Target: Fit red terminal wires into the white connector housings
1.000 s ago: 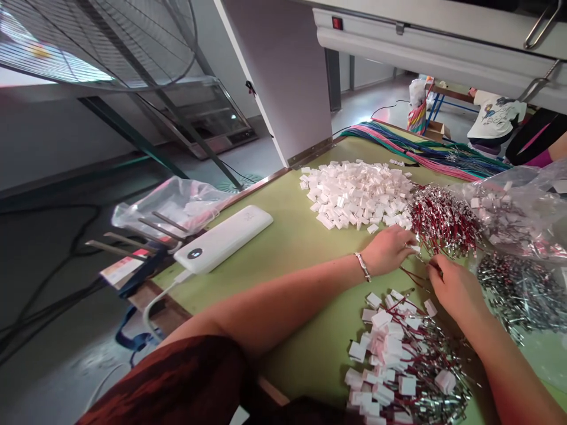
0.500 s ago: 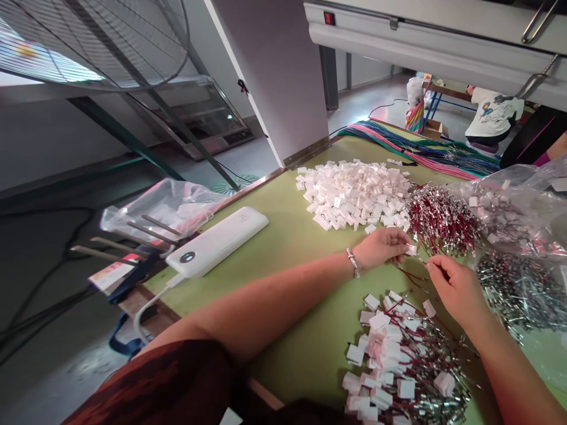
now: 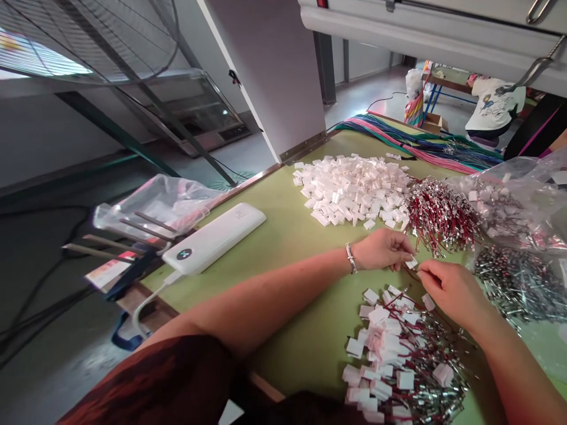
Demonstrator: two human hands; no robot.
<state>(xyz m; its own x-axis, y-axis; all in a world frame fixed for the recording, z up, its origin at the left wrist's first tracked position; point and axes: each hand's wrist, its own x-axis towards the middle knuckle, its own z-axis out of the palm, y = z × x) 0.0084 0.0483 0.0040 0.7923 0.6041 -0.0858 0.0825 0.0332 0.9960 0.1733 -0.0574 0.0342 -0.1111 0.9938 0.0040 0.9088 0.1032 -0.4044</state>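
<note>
My left hand (image 3: 386, 249) pinches a small white plastic connector housing (image 3: 411, 263) between thumb and fingers. Close on its right, my right hand (image 3: 449, 289) has thumb and forefinger pressed together on a thin dark red wire (image 3: 415, 273) near the housing. How far the wire sits in the housing I cannot tell. Beyond my hands lie a heap of loose white housings (image 3: 349, 189) and a bundle of red wires with metal terminals (image 3: 443, 215). Nearer to me spreads a pile of housings with wires attached (image 3: 398, 360).
A white power bank (image 3: 217, 236) with a cable lies at the table's left edge, beside clear plastic bags (image 3: 155, 203). Bagged terminals (image 3: 522, 283) sit at the right. Long coloured wires (image 3: 416, 141) run along the back. A fan (image 3: 88, 41) stands left; a person (image 3: 494, 106) sits far off.
The housing and both hands have moved slightly down and closer together. My right hand has shifted a little left, nearer the housing. The camera view has tilted slightly.
</note>
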